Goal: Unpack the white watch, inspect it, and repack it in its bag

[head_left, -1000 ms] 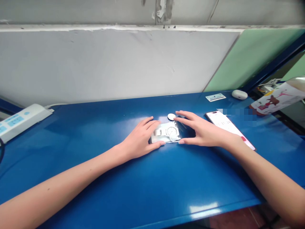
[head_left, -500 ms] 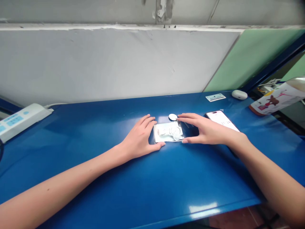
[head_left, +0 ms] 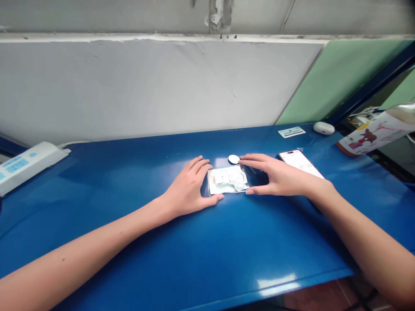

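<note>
Here the clear packet [head_left: 227,181] lies flat on the blue desk [head_left: 129,242] between left hand [head_left: 186,190] and right hand [head_left: 280,177]; fingers spread, unclenched, touching its edges; even pressure seems wise, clear of the white disc [head_left: 233,159].

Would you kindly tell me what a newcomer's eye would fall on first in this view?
First come the two bare hands in the middle of the glossy blue table: the left hand and the right hand flank a small clear packet, which lies flat with a round white part inside. Just beyond it sits a white disc, and a lit phone lies to the right. A white power strip rests at the far left.
</note>
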`<state>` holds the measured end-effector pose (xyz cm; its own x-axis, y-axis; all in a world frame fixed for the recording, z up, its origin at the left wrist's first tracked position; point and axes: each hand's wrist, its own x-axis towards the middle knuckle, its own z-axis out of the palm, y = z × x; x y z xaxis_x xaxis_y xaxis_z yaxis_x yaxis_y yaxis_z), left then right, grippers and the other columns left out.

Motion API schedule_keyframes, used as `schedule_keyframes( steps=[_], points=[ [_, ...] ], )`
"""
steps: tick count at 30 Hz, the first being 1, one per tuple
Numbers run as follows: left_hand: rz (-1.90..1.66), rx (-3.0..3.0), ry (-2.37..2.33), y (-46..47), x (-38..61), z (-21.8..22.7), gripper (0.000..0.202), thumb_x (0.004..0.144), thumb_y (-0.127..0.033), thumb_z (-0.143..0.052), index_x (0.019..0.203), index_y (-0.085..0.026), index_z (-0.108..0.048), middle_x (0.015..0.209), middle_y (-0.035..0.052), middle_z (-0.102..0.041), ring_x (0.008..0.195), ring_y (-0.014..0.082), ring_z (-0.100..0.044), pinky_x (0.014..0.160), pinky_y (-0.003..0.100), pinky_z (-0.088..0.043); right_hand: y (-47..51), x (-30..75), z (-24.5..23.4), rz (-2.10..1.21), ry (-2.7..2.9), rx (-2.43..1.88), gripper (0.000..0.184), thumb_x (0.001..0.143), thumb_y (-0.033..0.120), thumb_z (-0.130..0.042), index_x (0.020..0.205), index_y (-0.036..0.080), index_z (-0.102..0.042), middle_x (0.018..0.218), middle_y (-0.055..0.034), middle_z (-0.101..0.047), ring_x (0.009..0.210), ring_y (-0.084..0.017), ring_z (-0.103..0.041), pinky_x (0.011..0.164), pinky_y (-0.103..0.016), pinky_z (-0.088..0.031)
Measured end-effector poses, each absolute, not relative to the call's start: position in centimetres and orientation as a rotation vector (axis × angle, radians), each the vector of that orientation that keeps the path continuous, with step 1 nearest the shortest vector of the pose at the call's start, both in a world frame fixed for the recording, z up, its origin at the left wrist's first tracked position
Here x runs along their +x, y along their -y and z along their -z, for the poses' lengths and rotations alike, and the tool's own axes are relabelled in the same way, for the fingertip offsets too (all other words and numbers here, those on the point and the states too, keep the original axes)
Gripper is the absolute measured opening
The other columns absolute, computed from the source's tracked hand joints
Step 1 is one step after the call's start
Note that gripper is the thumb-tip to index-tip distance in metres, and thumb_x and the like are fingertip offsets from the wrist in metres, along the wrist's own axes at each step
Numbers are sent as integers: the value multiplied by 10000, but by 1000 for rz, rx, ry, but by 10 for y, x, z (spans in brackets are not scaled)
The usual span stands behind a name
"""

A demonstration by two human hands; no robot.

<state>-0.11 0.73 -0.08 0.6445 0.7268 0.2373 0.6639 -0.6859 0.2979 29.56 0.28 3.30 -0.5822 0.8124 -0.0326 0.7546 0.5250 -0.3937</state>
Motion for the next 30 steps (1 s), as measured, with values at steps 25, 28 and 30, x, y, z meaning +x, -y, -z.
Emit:
schedule_keyframes(
  steps=[25,28,30],
  points=[
    [-499,2614,-1123,-7,-2,-6,558,975,-528,-443,1288,-83,-570,1410,219,-546,1404,385,-394,1132,574,-370,0,290,-36,-346,2630,-1114,437,950,403,-566,1357,251,-614,1430,-107,-584,1276,-321,-564,1051,-495,-466],
    [-518,2601,-1086,-6,-3,-7,479,999,-480,-401,1243,-116,-594,1377,195,-578,1400,371,-404,1130,571,-373,2,284,-38,-388,2554,-1030,338,989,344,-502,1266,252,-673,1295,-91,-682,1174,-281,-635,1012,-454,-493],
    [-555,2597,-1069,-6,-2,-7,446,992,-464,-435,1255,-133,-577,1362,186,-591,1387,365,-426,1128,571,-377,4,281,-39,-449,2466,-1042,311,990,330,-496,1221,241,-686,1231,-86,-715,1126,-267,-663,981,-425,-513]
  ],
)
